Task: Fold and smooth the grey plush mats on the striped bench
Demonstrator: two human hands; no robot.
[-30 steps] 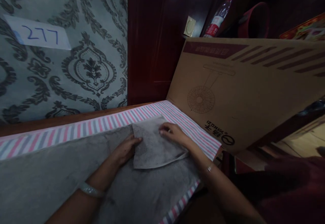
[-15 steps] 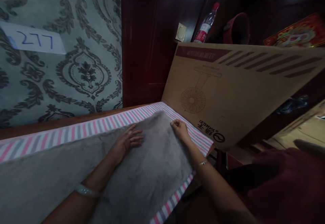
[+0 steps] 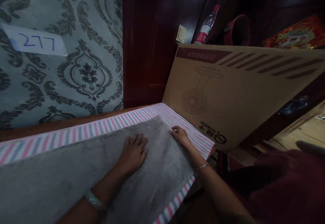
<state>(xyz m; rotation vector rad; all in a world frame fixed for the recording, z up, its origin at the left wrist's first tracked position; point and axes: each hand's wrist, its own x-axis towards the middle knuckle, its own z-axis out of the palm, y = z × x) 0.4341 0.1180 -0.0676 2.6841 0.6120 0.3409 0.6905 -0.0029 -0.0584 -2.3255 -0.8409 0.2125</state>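
Note:
A grey plush cloth (image 3: 83,169) is spread over a pink, white and grey striped cloth (image 3: 111,124), whose border shows along the back, right and front edges. My left hand (image 3: 134,151) lies on the grey cloth, palm down with the fingers stretched out. At the right edge of the grey cloth, near its far corner, my right hand (image 3: 180,136) has its thumb and fingertips pinched on the edge. The curled lower fingers of that hand are partly hidden.
Behind the striped cloth leans a big cardboard box (image 3: 236,98). Past its top are a plastic bottle (image 3: 207,27), a red ring-shaped object (image 3: 238,30) and a red patterned packet (image 3: 299,36). A patterned wall (image 3: 88,44) borders the back left, with a dark red panel (image 3: 152,44) beside it.
My left hand has turned palm down and flattened on the grey cloth, a little to the right. The cloth's far corner sits lower and flatter. My right hand has come slightly nearer, still at the edge.

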